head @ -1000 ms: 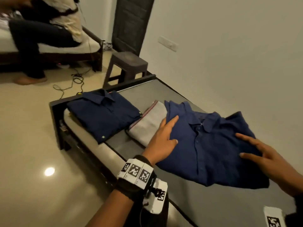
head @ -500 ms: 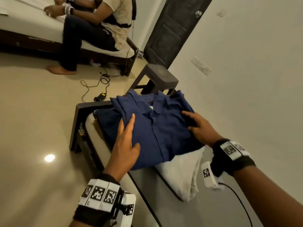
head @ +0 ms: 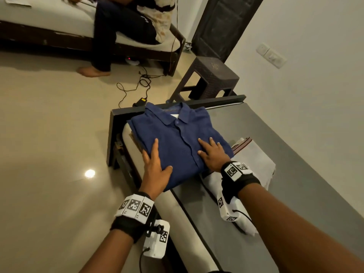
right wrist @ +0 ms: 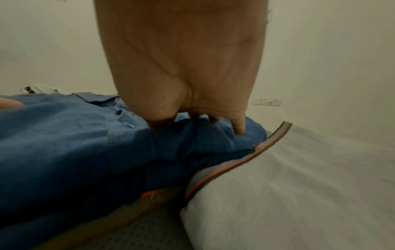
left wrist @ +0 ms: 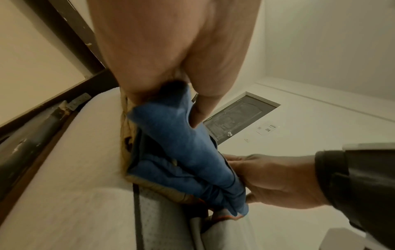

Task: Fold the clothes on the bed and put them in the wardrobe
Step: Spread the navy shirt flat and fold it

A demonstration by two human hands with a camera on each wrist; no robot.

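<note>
A folded blue collared shirt [head: 177, 138] lies on top of a stack at the foot corner of the bed [head: 275, 194]. Under it show a darker blue garment and a tan layer [left wrist: 126, 135]. My left hand [head: 155, 166] stands against the shirt's left near edge, fingers straight along the side and thumb lying on top. My right hand [head: 211, 152] rests flat on the shirt's right half with spread fingers, whose tips press into the cloth [right wrist: 239, 128]. A folded white cloth with a striped border [head: 254, 160] lies just right of the stack.
The dark footboard [head: 118, 138] borders the stack on the far and left sides. Beyond it stand a brown stool [head: 212, 75] and a dark door [head: 222, 26]. Another person sits on a second bed [head: 49, 20]. A cable and charger [head: 137, 89] lie on the floor. A wall runs along the right.
Both hands carried the blue shirt leftward from the middle of the bed, over the white cloth, and set it onto the dark blue folded shirt at the foot corner.
</note>
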